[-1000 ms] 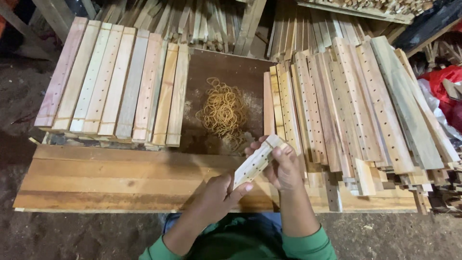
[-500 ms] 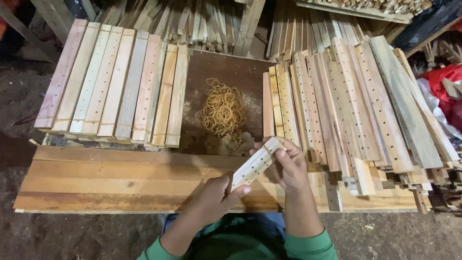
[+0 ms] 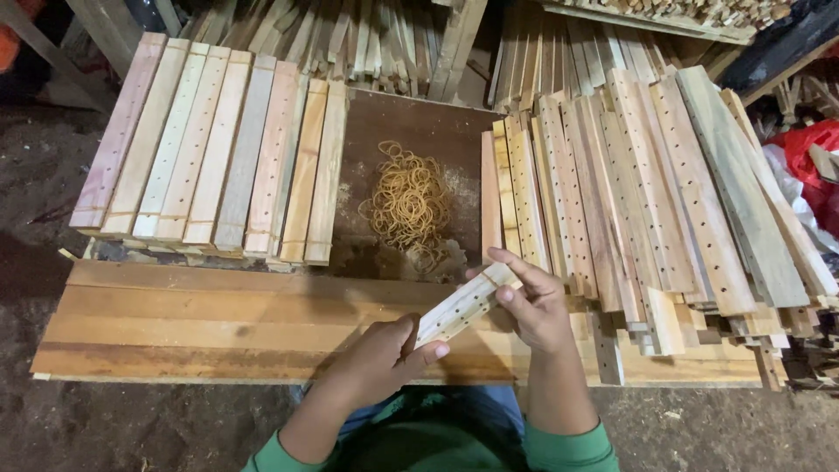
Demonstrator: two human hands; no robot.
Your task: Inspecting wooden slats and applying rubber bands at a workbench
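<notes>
Left hand (image 3: 376,363) grips the near end of a pale drilled wood slat (image 3: 463,304), right hand (image 3: 533,301) pinches its far end; long axis runs low-left to up-right, held above the plank bench (image 3: 192,323). Bare bench planks lie left; rubber bands (image 3: 409,205) on the brown board behind, stacked slats (image 3: 647,192) crowd the right.

Drilled slat (image 3: 463,306): near end hidden inside left hand (image 3: 376,363); far end partly covered by right hand (image 3: 537,306) fingers. Rubber bands (image 3: 409,205): count indeterminable, tangled. Right slat stack (image 3: 664,192): lower layers hidden. Red item (image 3: 817,153): cut by frame edge.
</notes>
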